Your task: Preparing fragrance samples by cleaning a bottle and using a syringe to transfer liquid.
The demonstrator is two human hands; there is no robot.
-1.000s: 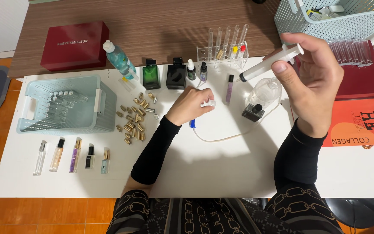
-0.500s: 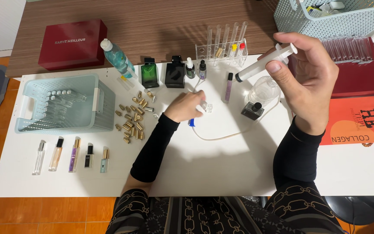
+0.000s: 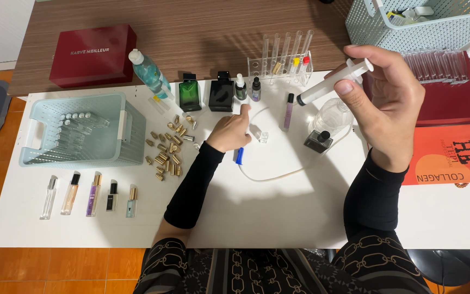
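One syringe (image 3: 333, 83) is held raised above the worktop (image 3: 278, 212) in the right hand (image 3: 382, 103), fingers clamped on the plunger end. Its long axis runs diagonally: dark tip pointing down-left toward the near side, plunger end up-right. The left hand (image 3: 232, 130) rests on the worktop, fingers loosely curled, index finger extended toward the black square bottle (image 3: 221, 93); a small clear item (image 3: 263, 136) lies just beside it, and whether the hand grips anything cannot be told. One thin white tube (image 3: 278, 175) with a blue fitting (image 3: 239, 156) curves between the hands. At the far side stand one green square bottle (image 3: 190, 95), two small dropper bottles (image 3: 248, 88) and one test-tube rack (image 3: 281, 62). Five slim vials (image 3: 91, 195) lie in a row at the near left. One pale blue basket (image 3: 112, 147) holds clear vials. A scattered group of gold caps (image 3: 168, 149), too many to count exactly, lies between basket and left hand.
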